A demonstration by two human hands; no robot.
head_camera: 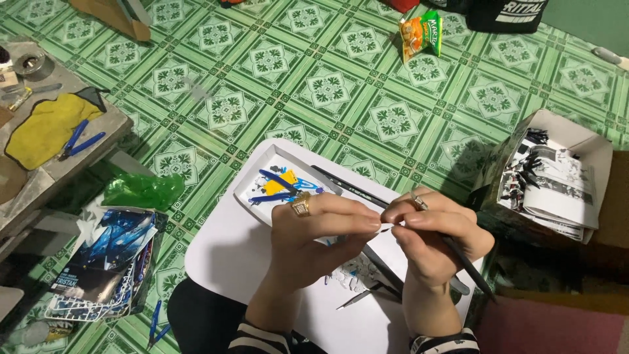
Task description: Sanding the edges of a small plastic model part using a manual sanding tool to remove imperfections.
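Note:
My left hand (314,233), with a gold ring on one finger, pinches something tiny at its fingertips; the piece itself is too small to make out. My right hand (432,236) meets it fingertip to fingertip and grips a long dark thin tool (468,262) that runs down to the right. Both hands hover over a white board (223,255) on my lap. A shallow white tray (252,180) on the board holds blue and yellow plastic parts (282,183). Small white and blue parts (350,272) and tweezers (357,298) lie under my hands.
An open cardboard box (580,141) with printed sheets stands at right. At left sit a green plastic bag (141,190), a box of blue part frames (108,262), and a low bench (78,147) with a yellow cloth (46,128) and blue cutters (77,139). A snack packet (420,33) lies on the green tiled floor.

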